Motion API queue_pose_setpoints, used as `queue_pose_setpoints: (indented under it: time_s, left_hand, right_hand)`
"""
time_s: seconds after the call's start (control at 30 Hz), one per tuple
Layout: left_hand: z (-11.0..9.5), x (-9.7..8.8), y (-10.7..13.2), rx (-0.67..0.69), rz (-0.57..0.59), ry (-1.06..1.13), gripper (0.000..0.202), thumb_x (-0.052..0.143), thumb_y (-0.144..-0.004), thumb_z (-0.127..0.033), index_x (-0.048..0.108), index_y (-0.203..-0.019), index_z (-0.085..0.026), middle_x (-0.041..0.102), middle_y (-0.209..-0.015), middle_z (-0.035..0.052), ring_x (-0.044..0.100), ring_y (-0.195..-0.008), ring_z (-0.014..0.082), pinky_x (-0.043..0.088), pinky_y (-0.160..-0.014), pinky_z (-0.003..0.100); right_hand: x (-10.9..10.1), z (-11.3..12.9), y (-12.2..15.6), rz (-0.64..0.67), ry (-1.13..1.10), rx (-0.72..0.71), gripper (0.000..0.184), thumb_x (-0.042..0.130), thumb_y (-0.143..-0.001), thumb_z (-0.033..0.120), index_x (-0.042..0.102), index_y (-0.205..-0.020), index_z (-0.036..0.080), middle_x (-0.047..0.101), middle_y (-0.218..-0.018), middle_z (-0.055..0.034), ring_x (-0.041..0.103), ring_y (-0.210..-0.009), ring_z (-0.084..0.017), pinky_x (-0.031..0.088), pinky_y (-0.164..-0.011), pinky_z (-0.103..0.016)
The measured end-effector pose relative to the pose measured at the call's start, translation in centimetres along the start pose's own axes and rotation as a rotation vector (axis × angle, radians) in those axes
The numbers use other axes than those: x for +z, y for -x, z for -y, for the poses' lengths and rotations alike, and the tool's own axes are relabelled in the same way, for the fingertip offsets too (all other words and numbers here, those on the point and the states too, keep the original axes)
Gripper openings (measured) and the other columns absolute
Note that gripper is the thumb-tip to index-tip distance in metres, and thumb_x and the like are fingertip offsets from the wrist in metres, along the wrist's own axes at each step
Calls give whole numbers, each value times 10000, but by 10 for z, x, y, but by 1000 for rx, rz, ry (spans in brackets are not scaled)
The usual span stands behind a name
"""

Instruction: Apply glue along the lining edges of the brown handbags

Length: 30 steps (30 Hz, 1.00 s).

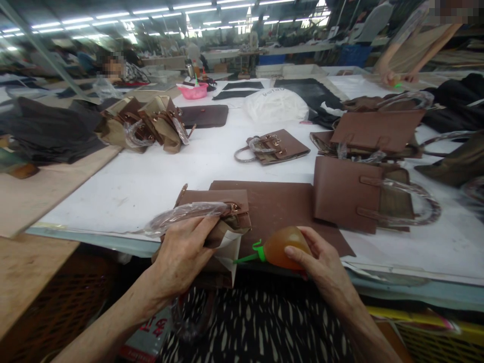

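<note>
My left hand (185, 252) grips a brown handbag (212, 198) at the table's front edge. Clear plastic wraps the bag's handle, and a pale inner flap shows at its open side. My right hand (317, 257) is closed around an amber glue bottle (285, 247) with a green nozzle. The bottle lies tilted sideways, its nozzle tip at the pale flap; whether it touches cannot be made out. Beneath the bag and bottle, a flat brown sheet (280, 204) lies on the white table. The left fingertips are partly hidden behind the bag.
Brown handbags (348, 194) stand on the right, with a small handbag (282, 146) at mid-table and more handbags (162, 123) at left. A pink basket (193, 91) and a white plastic bundle (278, 105) sit farther back. Another person's hands (397, 78) work at far right.
</note>
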<state>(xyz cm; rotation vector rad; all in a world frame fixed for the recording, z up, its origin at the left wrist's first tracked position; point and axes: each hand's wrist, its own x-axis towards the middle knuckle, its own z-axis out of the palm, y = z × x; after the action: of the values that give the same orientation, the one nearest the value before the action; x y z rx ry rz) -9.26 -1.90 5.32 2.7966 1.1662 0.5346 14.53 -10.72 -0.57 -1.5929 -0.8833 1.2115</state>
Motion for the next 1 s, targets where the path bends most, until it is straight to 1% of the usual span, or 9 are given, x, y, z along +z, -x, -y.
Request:
queue_pose_setpoints:
  time_s: [0.1, 0.3, 0.37, 0.47, 0.57, 0.67, 0.8, 0.9, 1.0]
  left_hand:
    - [-1, -1, 0, 7, -6, -7, 385, 497, -744, -83, 529, -1125, -127, 657, -1023, 95, 614, -903, 206, 487, -779, 299]
    - [0, -1, 1, 42, -32, -26, 403, 516, -734, -74, 535, -1136, -93, 670, -972, 108, 622, -840, 211, 486, -728, 302]
    - [1, -1, 1, 48, -43, -32, 407, 522, -724, -65, 542, -1129, -95, 673, -962, 104, 622, -828, 212, 482, -721, 305]
    - [2, 0, 1, 45, -52, -37, 391, 541, -712, -75, 556, -1103, -99, 674, -960, 102, 620, -822, 217, 478, -719, 310]
    - [1, 0, 1, 43, -48, -32, 412, 543, -708, -71, 546, -1119, -102, 672, -967, 98, 618, -839, 213, 475, -734, 304]
    - [1, 1, 2, 49, -39, -27, 445, 540, -707, -57, 529, -1149, -109, 672, -973, 91, 616, -848, 206, 474, -738, 293]
    - [2, 1, 3, 63, -58, -37, 429, 566, -711, -78, 534, -1138, -107, 674, -958, 95, 619, -825, 211, 478, -714, 299]
    - [2, 1, 2, 69, -67, -40, 412, 564, -716, -82, 538, -1127, -106, 677, -939, 93, 622, -805, 211, 482, -694, 301]
    - [1, 0, 2, 71, -66, -34, 409, 551, -720, -78, 536, -1128, -106, 681, -916, 88, 625, -781, 206, 484, -672, 299]
  right_hand:
    - [0, -1, 5, 13, 23, 36, 399, 663, -689, 454, 546, -974, 200, 647, -780, -7, 580, -671, -198, 370, -402, -211]
    - [-1, -1, 14, 20, 33, 48, 419, 667, -682, 468, 541, -981, 202, 646, -799, -13, 582, -682, -204, 362, -399, -214]
    - [-2, 2, 17, 21, 43, 38, 423, 664, -683, 464, 540, -986, 195, 640, -795, -13, 583, -685, -203, 378, -425, -223]
    - [-2, 3, 23, 14, 33, 23, 414, 658, -691, 442, 532, -991, 185, 635, -821, -16, 588, -731, -204, 431, -528, -240]
    - [0, -1, 28, 16, 29, 20, 413, 661, -698, 428, 518, -1004, 190, 635, -837, -12, 591, -765, -206, 451, -619, -254]
    - [3, -7, 28, 24, 21, 21, 409, 655, -713, 429, 510, -1020, 201, 632, -836, -6, 592, -771, -212, 453, -644, -266]
    - [4, -11, 16, -47, 28, 4, 410, 657, -718, 444, 506, -1014, 204, 621, -851, -14, 579, -776, -216, 435, -548, -247]
    - [3, -12, 8, -93, 3, 3, 425, 659, -718, 460, 503, -1022, 207, 611, -846, -16, 563, -733, -206, 415, -469, -230]
    - [2, -13, 6, -115, 2, 14, 435, 663, -710, 471, 509, -1019, 206, 604, -818, -13, 542, -665, -190, 395, -407, -218]
